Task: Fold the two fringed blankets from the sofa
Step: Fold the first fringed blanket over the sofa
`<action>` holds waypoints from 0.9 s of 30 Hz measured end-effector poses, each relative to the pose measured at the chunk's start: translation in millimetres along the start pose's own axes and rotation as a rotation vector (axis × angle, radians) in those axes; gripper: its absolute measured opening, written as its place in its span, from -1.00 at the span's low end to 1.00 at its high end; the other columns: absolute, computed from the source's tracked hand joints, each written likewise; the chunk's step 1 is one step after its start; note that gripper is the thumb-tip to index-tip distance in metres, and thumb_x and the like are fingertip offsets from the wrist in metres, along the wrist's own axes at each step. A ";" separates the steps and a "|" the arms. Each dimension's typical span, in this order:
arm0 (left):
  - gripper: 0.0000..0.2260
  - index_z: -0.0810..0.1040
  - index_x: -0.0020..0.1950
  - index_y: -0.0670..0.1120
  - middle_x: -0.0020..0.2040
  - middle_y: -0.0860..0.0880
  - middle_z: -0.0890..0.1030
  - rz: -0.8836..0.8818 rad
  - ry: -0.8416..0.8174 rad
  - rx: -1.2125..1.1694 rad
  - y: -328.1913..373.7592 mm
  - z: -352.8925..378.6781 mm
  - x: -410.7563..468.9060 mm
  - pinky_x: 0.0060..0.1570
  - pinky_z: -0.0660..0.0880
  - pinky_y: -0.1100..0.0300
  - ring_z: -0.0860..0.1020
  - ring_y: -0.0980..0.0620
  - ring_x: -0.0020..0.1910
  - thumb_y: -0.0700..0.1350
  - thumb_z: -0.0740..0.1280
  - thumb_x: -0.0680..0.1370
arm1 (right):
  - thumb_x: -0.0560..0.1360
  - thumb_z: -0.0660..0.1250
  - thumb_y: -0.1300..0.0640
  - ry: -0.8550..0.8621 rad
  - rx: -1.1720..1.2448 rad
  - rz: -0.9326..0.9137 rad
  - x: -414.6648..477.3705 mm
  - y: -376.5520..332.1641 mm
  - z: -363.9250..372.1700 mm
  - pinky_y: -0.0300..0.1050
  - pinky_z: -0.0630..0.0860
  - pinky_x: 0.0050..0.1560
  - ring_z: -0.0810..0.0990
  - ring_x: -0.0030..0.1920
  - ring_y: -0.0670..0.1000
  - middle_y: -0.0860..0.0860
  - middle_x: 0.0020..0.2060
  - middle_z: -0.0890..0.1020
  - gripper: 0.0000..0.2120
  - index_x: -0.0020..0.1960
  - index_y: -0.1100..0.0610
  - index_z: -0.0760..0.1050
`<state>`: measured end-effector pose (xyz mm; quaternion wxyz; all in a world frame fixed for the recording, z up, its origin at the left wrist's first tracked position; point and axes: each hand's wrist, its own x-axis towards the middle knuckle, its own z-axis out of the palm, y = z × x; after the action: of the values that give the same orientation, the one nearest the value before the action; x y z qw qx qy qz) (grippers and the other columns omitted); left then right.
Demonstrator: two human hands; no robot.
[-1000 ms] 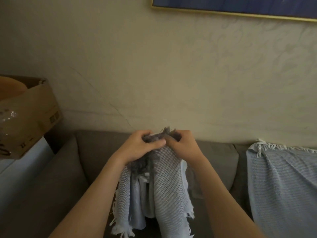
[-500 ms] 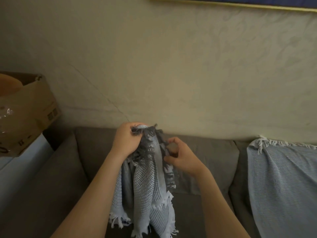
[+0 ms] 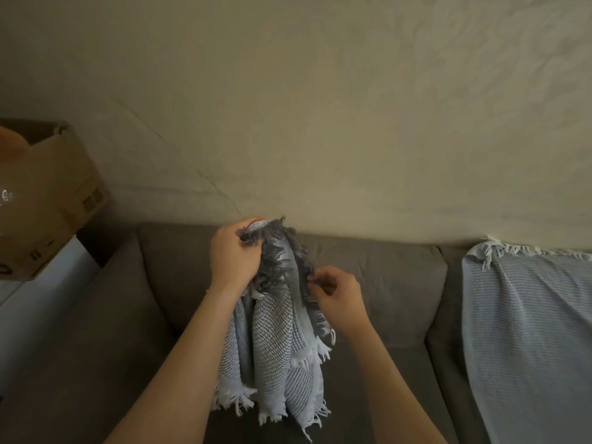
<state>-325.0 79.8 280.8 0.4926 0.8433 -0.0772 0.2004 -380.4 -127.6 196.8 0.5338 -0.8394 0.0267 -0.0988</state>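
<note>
Two hands were pinched together at the top of the first blanket (image 3: 275,341) a second ago, and now they have parted. My left hand (image 3: 235,254) keeps its grip on the bunched top corner, fingers curled round the dark fringe, holding it up in front of the sofa (image 3: 378,274) backrest. My right hand (image 3: 339,296) has slid down the dark-fringed edge and now pinches it lower and to the right, fingertips drawn close on the fringe. The cloth itself hangs in a narrow, gathered column between my forearms, its white tassels dangling above the seat, so nothing is spread or folded yet. I read the shift as tracing that edge to find the far corner. Once the right hand reaches it, I can pull the two corners apart and open the blanket flat for a first fold. The second blanket (image 3: 528,331) lies untouched, draped over the right end of the sofa, well apart from my hands. By my judgement the task is only at its start.
</note>
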 end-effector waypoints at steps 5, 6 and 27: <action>-0.75 0.79 0.10 0.01 -0.09 0.31 0.70 0.040 -0.039 -0.029 3.0 4.1 -1.4 0.03 0.62 0.32 0.67 0.33 -0.02 -0.28 0.40 0.60 | 0.62 0.43 0.01 0.017 -0.070 0.025 -1.9 5.1 6.6 -0.12 0.55 -0.29 0.65 -0.35 -0.03 -0.03 -0.38 0.68 -0.71 -0.22 0.14 0.65; -0.75 0.80 0.09 0.01 -0.10 0.34 0.68 0.047 -0.042 -0.035 3.2 5.2 -1.6 0.02 0.59 0.39 0.66 0.37 -0.02 -0.29 0.40 0.60 | 0.63 0.40 -0.05 -0.020 -0.082 0.035 -1.7 5.1 7.8 -0.08 0.51 -0.31 0.59 -0.39 0.00 0.01 -0.40 0.66 -0.65 -0.23 0.15 0.61; -0.74 0.79 0.14 0.01 0.03 0.13 0.77 -0.024 -0.080 0.035 -18.2 0.5 18.1 0.11 0.69 0.03 0.70 0.16 0.04 -0.28 0.40 0.60 | 0.47 0.37 0.20 -0.054 0.284 0.114 8.7 10.0 -1.1 -0.13 0.22 -0.36 0.26 -0.38 -0.07 -0.09 -0.46 0.32 -0.67 -0.38 0.05 0.31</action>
<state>-302.6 89.8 273.5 0.4768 0.8600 -0.0831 0.1618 -371.5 -134.2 189.4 0.6523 -0.7550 0.0457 -0.0487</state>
